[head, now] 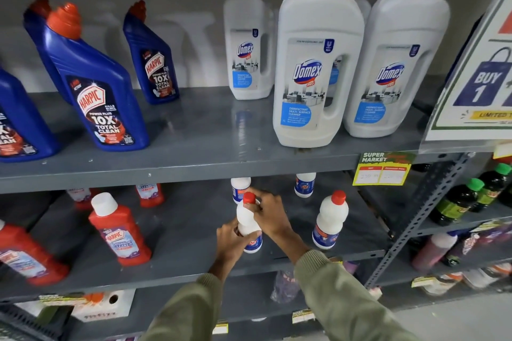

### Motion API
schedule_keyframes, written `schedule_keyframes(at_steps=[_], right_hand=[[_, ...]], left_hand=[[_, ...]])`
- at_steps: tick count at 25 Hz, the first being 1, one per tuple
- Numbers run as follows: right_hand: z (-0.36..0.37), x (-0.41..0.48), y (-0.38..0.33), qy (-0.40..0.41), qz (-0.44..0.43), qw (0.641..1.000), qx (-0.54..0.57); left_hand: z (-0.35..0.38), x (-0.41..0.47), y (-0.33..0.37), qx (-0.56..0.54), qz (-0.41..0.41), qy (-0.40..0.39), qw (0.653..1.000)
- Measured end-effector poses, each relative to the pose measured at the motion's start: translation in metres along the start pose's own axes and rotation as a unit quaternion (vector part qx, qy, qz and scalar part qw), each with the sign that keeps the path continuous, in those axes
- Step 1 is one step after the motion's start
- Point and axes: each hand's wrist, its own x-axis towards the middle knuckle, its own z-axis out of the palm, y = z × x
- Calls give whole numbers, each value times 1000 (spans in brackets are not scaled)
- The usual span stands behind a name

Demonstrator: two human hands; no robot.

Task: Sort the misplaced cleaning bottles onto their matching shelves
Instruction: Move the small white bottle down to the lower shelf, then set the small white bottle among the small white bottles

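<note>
- At the left end of the upper shelf [194, 158], blue Harpic bottles [94, 86] with red caps stand tilted, one near the front edge and another [151, 55] farther back toward the wall.
- On the left half of the middle shelf [177, 266], red Harpic bottles [119, 230] with white caps stand near the front edge, with more behind them under the upper shelf.
- Your left hand [231, 241] is closed around the body of the small white bottle [248, 224], which stands on the middle shelf near its front edge, about midway along.
- Your right hand [270, 212] pinches that bottle's neck just below its red cap, fingers shut on it; both sleeves are olive green.
- Just right of it, a matching white bottle [329, 220] stands upright, apart from your hands, with two more at the back.
- Above, large white Domex bottles [318, 63] fill the right half of the upper shelf.
- At the right edge, a promotional sign [476, 86] hangs over a yellow price tag [382, 169].
</note>
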Motion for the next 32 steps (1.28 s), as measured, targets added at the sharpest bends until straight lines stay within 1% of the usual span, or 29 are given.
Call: schedule_keyframes(at_steps=[4,8,9,10,11,12,13,14,15,16,17,18,19,20,21,22,23,25,26,28,30,32], right_hand=[[4,-6,1,-4,0,1000,-10],[1,-12,-6,-3,-10,1000,-2],[-3,-16,-9,-3,-8,1000,-2],[-11,-22,-13,4,-7,1000,-10],[-20,-29,-19,29,-16,999,-22],[-30,-37,-25,72,-41,996,-30],[-45,-44,-34,132,-87,987,-28],[-60,-51,-47,197,-141,970,-13],[-80,-54,-64,264,-192,945,7],[-100,-53,-83,326,-228,917,41],[-123,-48,-106,376,-245,890,84],[-146,-40,-128,410,-247,869,128],[-167,-31,-148,433,-240,853,162],[-186,-21,-162,449,-232,845,177],[-199,-12,-169,452,-217,848,175],[-208,-4,-171,440,-194,861,163],[-214,4,-168,416,-168,882,143],[-214,17,-156,340,-114,928,101],[-212,22,-150,311,-83,942,90],[-208,30,-141,300,-32,949,95],[-204,35,-137,314,-8,943,107],[-200,41,-137,312,-9,943,112]], left_hand=[[-3,-10,-1,15,2,-1,1000],[-10,-19,11,2,-9,-8,1000],[-13,-26,19,1,-10,9,1000],[-17,-36,29,-8,-6,46,999],[-22,-49,40,-23,17,97,995],[-29,-64,53,-42,73,155,984],[-37,-75,71,-58,167,211,961],[-46,-84,91,-68,269,247,928],[-56,-84,117,-77,366,255,891],[-67,-79,146,-79,437,249,861],[-77,-72,182,-75,474,244,843],[-85,-62,220,-68,481,241,840],[-91,-52,255,-72,465,238,850],[-93,-41,287,-86,435,225,867],[-93,-32,311,-101,399,198,890],[-90,-22,326,-112,367,165,909],[-86,-13,334,-118,343,137,922],[-79,4,337,-122,303,89,941],[-75,10,334,-134,282,65,948],[-71,15,331,-180,246,25,952],[-73,19,329,-194,234,25,952],[-80,22,328,-195,225,38,954]])
